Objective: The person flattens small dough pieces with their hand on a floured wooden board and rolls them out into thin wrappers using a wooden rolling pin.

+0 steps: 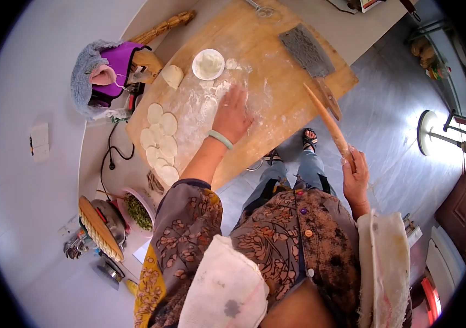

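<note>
My left hand [234, 115], a pale green bangle at its wrist, lies over the floured wooden board [285, 104] with its fingers stretched out on loose flour [207, 109]. What may be under the palm is hidden. Off the board's right side, my right hand [356, 174] is wrapped round the lower end of a long tapered rolling pin [328, 121], which points up and left. Just above my left fingers are a white bowl of flour [209, 64] and small dough pieces [232, 64]. Several round dough wrappers [168, 145] lie at the board's left edge, below a dough lump [172, 76].
A cleaver [306, 50] lies at the board's right, its handle near the rolling pin. A whisk [263, 10] is at the top. To the left are a pink bowl of chopped green filling [138, 212], a black cord [114, 150] and a purple and grey fabric item [114, 65].
</note>
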Tool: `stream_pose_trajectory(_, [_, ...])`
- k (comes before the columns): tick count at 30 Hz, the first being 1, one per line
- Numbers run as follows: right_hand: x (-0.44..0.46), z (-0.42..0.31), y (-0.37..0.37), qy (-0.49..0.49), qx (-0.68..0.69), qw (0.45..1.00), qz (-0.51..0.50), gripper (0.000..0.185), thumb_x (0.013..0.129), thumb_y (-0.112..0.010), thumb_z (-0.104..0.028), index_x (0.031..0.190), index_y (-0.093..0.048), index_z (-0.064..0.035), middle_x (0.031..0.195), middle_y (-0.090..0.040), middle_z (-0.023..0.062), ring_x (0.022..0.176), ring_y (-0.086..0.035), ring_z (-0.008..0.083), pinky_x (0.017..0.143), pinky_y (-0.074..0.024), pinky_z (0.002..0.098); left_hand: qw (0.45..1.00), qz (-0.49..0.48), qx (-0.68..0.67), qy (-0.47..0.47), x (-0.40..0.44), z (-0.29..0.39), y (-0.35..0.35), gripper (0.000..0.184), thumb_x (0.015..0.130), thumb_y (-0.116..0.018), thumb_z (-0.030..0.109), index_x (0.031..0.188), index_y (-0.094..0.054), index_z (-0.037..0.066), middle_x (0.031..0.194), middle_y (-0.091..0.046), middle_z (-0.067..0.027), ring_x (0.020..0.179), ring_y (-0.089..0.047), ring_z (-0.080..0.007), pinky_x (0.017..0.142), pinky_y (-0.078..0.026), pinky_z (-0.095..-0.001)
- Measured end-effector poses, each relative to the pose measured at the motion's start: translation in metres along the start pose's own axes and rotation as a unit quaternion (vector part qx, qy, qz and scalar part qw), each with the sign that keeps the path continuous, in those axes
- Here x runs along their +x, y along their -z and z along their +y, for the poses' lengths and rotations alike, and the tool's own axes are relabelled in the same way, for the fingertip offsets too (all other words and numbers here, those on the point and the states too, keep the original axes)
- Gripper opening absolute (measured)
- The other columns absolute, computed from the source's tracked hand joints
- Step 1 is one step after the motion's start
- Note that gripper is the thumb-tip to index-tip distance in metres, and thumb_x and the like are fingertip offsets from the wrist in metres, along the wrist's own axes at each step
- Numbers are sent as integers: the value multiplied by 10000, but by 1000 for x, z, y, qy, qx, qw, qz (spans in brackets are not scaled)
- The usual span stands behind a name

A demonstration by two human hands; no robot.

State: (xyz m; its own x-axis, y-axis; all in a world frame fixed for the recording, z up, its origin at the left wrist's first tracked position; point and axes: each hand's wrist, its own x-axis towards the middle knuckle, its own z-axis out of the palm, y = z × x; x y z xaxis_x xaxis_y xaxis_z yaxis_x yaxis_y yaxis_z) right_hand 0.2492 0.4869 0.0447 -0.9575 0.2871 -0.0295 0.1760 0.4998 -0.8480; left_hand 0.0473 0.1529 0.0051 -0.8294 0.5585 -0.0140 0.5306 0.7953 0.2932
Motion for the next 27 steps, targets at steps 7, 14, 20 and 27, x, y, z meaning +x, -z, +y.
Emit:
stream_pose_trajectory(7, [4, -3, 0, -7, -4, 1000, -8, 347, 907, -601, 20, 1254, -588, 35, 1062, -624, 155, 907, -626, 250, 811, -506, 311, 997, -38, -11, 63, 4, 12, -19, 896, 869, -686, 346, 1515, -233, -78, 1615, -160, -283, 1510, -151, -422, 1238, -136, -470])
stream_pose_trajectory(14, [4, 3, -5, 12, 25, 1000, 2, 363, 913, -595, 24, 1275, -589, 18, 1038, -615, 148, 881, -612, 229, 783, -498, 298, 993, 25, -18, 113, 13, 22, -40, 924, 895, -648, 442, 1525, -211, -74, 1612, -188, -273, 1507, -167, -411, 1232, -134, -493])
stream_pose_trajectory(20, [3, -7, -11, 8, -2, 1000, -22, 373, 916, -608, 10, 1288, -592, -9, 1005, -609, 131, 864, -610, 226, 784, -500, 307, 995, -11, -35, 92, -7, 26, -25, 901, 890, -647, 454, 1531, -250, -39, 1625, -170, -250, 1510, -166, -394, 1230, -134, -505])
stream_pose_trajectory(27, [-2, -7, -20, 30, -3, 999, -30, 376, 916, -613, 5, 1290, -584, -25, 1040, -624, 146, 887, -623, 245, 801, -507, 318, 999, -9, -9, 30, -2, 22, -24, 809, 888, -646, 411, 1499, -334, -17, 1600, -248, -215, 1495, -210, -382, 1224, -157, -502])
